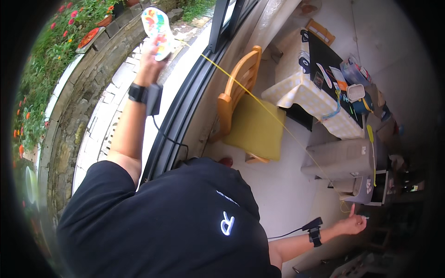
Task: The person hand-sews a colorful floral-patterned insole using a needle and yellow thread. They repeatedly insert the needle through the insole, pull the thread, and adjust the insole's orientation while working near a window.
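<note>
My left hand (151, 66) is raised at the upper left, gripping a white insole (158, 26) with a bright multicoloured pattern. A long yellow thread (257, 99) runs from the insole across the view down to my right hand (353, 224), stretched nearly straight. My right arm reaches far out to the lower right. Its fingers are curled with one finger pointing up, and the thread loops beside that finger. Something small and pale shows at the fingertips, too small to name. Both wrists wear black straps with cabled devices.
A wooden chair (255, 128) with an olive seat stands ahead. Behind it, a cloth-covered table (295, 90) bears a plastic box, scissors and craft items. A grey bin-like container (339, 156) sits near my right arm. Along my left runs a dark sliding-door track (177, 104), with paving and flowers outside.
</note>
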The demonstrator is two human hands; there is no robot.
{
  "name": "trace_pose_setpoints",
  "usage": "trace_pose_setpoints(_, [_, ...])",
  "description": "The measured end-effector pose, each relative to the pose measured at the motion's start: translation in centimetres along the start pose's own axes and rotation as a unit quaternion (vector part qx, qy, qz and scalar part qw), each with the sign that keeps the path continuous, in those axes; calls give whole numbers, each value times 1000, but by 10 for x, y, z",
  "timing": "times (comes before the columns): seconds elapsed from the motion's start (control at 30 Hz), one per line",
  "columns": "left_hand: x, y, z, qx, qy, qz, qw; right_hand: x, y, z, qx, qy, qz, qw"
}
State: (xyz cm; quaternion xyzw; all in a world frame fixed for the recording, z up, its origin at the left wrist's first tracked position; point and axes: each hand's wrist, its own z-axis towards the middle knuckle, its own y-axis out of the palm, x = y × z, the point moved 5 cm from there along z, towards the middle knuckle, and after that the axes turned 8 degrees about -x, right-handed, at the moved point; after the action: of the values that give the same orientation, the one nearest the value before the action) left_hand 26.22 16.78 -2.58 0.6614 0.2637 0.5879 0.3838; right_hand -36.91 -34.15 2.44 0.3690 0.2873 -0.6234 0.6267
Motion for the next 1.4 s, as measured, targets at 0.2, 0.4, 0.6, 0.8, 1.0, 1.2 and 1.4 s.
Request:
trace_pose_setpoints(0.2, [-75, 121, -96, -186, -20, 173, 967, -89, 185, -105, -229, -14, 5, 973])
trace_pose_setpoints(0.4, [-97, 177, -162, -308, -31, 202, 929, -180, 273, -206, -450, -126, -5, 884])
trace_pose_setpoints(0.6, [-103, 185, -183, -337, -38, 203, 919, -201, 283, -220, -455, -217, -25, 863])
trace_pose_setpoints(0.8, [-103, 186, -188, -348, -20, 199, 916, -203, 282, -221, -448, -212, -17, 868])
trace_pose_setpoints(1.0, [-104, 185, -187, -354, 2, 217, 910, -197, 281, -220, -454, -198, -39, 868])
trace_pose_setpoints(1.2, [-105, 182, -188, -352, 9, 229, 907, -195, 282, -221, -459, -190, -38, 867])
trace_pose_setpoints(1.4, [-101, 185, -192, -367, 99, 309, 871, -196, 282, -220, -449, -213, -29, 867])
